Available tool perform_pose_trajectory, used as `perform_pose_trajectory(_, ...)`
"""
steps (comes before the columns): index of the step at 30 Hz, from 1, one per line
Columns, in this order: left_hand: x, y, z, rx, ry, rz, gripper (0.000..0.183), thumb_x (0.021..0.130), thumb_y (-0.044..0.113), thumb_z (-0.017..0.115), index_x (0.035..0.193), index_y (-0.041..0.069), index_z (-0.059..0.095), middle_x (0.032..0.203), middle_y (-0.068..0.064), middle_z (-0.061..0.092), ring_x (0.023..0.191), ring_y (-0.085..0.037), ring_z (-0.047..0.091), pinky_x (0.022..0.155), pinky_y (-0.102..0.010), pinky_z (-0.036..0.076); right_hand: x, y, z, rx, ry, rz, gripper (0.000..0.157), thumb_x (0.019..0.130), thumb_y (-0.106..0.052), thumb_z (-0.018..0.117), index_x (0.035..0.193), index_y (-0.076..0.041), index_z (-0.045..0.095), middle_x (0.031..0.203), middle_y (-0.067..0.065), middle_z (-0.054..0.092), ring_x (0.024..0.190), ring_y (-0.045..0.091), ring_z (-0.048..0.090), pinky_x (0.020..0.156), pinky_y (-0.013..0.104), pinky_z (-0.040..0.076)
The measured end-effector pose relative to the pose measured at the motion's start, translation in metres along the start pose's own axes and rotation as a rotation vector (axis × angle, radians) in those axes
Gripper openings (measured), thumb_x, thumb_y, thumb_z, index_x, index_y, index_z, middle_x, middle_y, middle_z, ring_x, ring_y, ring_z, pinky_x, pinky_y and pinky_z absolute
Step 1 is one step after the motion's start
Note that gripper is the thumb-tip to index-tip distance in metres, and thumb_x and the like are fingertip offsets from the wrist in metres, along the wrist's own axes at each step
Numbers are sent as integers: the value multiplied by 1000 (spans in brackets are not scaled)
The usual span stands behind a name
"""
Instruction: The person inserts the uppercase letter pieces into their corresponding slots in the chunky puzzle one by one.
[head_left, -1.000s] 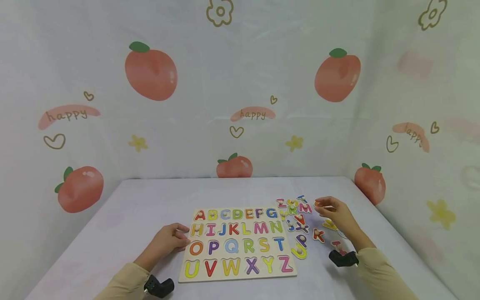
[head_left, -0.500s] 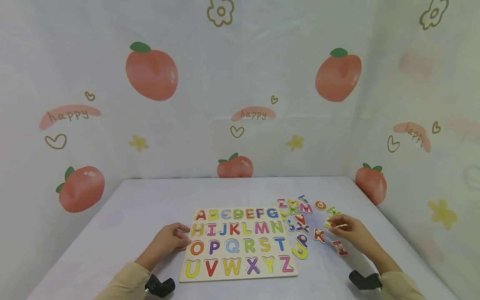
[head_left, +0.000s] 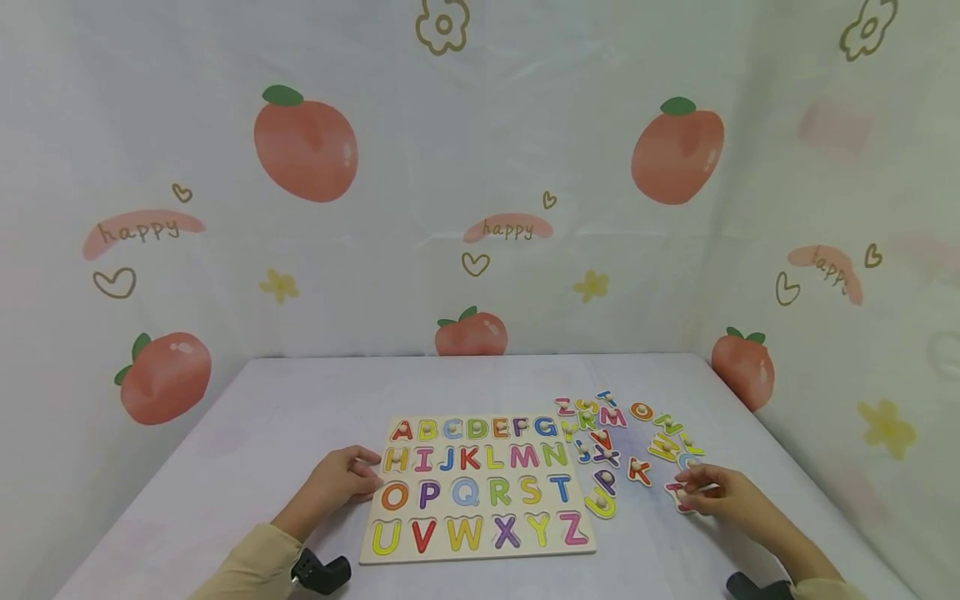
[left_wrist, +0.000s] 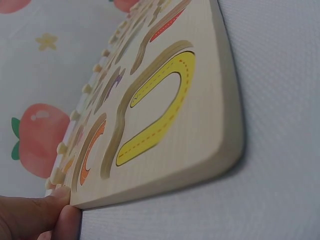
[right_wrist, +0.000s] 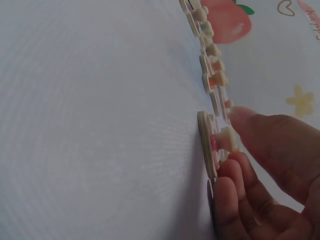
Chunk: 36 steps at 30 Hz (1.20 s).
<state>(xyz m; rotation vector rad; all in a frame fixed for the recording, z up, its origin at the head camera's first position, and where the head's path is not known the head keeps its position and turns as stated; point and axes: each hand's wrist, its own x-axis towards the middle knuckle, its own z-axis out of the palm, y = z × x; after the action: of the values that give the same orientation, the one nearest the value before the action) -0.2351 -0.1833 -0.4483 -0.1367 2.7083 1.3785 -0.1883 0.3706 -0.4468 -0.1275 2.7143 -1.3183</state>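
On the table lies a wooden alphabet puzzle board (head_left: 480, 558), with knobbed letters A to H seated and the other recesses showing printed letters. My left hand (head_left: 341, 483) pinches the board's left edge; in the left wrist view its thumb (left_wrist: 57, 197) is on the rim with a finger against the side. My right hand (head_left: 723, 496) is over the pink letter I piece (head_left: 678, 497), which it partly covers. In the right wrist view the piece's wooden knob (right_wrist: 227, 138) sits between the thumb (right_wrist: 245, 117) and the fingers, with a gap showing at the thumb.
Right of the board lie several loose knobbed letters: a red K (head_left: 639, 472), a purple P (head_left: 604, 482), a yellow U (head_left: 600, 504), an orange O (head_left: 641, 411) and a yellow W (head_left: 663, 447). A blue round letter (head_left: 688, 460) is partly behind the right hand. A patterned curtain (head_left: 375, 275) hangs behind.
My right hand has moved toward me from beside the orange O, past the yellow W, to the pink I. The letters it passed are uncovered. The left hand keeps its place on the board.
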Motion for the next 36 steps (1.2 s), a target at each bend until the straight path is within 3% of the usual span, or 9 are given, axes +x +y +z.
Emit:
perform_pose_trajectory(9, -1, -1, 2, -11, 1, 7, 37, 80, 2, 73, 114, -5, 60, 81, -7, 62, 67, -14, 58, 61, -26, 53, 4, -3, 6, -94, 39, 96, 32, 80, -20, 78, 104, -1, 69, 84, 2, 62, 78, 16, 54, 61, 23, 46)
perform_pose_trajectory(14, -1, -1, 2, -26, 0, 0, 37, 80, 2, 74, 114, -5, 60, 81, -7, 62, 67, -14, 58, 62, -26, 54, 3, -8, 3, -130, 34, 77, 23, 83, -15, 74, 101, 0, 70, 79, 1, 61, 71, 13, 52, 59, 22, 45)
perform_pose_trajectory(19, -1, -1, 2, -24, -1, 0, 37, 81, 4, 74, 114, -4, 60, 82, -7, 62, 68, -14, 58, 62, -26, 55, 7, -22, 1, -110, 67, 50, 27, 84, -15, 73, 103, 3, 68, 84, 3, 65, 75, 14, 56, 64, 20, 50)
perform_pose_trajectory(27, -3, 1, 0, -18, 1, -1, 37, 81, 4, 73, 114, -4, 60, 82, -7, 63, 68, -14, 58, 62, -26, 54, 28, -60, 12, -90, 106, -58, 31, 85, -20, 73, 106, 1, 66, 88, 4, 66, 79, 17, 61, 68, 21, 53)
perform_pose_trajectory(32, -4, 1, 0, -17, 3, -7, 36, 81, 4, 73, 115, -3, 60, 82, -7, 63, 68, -15, 58, 62, -26, 54, 45, -94, 32, -44, 140, -108, 29, 87, -19, 72, 108, 0, 65, 90, 5, 67, 82, 20, 64, 73, 29, 56)
perform_pose_trajectory(36, -3, 0, 0, -16, 4, -10, 36, 82, 5, 73, 115, -3, 61, 82, -7, 62, 68, -15, 58, 62, -25, 54, 63, -117, 53, -19, 162, -150, 24, 88, -20, 71, 106, -4, 67, 91, 4, 68, 81, 17, 62, 73, 26, 54)
